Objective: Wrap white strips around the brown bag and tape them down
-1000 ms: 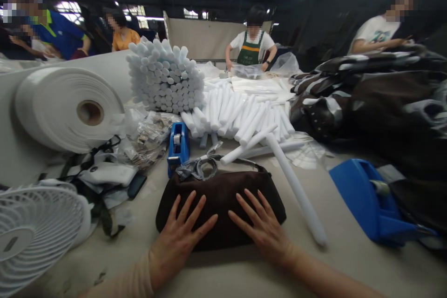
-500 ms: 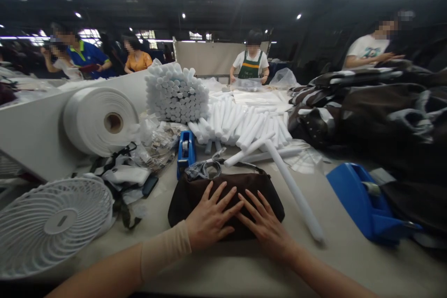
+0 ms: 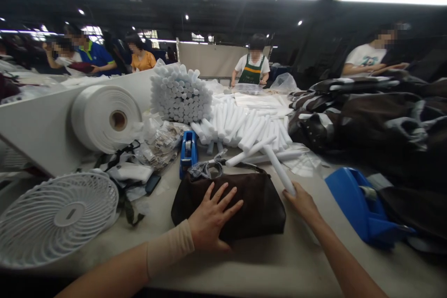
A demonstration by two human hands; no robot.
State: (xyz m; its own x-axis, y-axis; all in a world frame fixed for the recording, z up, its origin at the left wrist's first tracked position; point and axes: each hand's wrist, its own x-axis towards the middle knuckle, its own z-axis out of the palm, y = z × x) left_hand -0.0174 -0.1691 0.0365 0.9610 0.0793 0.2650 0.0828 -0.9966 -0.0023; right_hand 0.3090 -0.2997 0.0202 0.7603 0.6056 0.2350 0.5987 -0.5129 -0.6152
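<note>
Dark brown suede handbag (image 3: 226,207) lies on the pale desk (image 3: 251,265), with the left hand (image 3: 213,216) resting on it, its grip spread flat. Just right of the handbag, the right hand (image 3: 302,205) pinches the lower end of a long white foam tube (image 3: 277,167) in its grip. A blue plastic tape dispenser (image 3: 187,153) stands just beyond the handbag.

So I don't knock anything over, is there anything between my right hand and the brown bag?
No, nothing visible. Your right hand sits just beside the right end of the brown bag, with only a narrow strip of tabletop between them. The white foam tube touches your hand but lies beyond the bag's corner.
</note>
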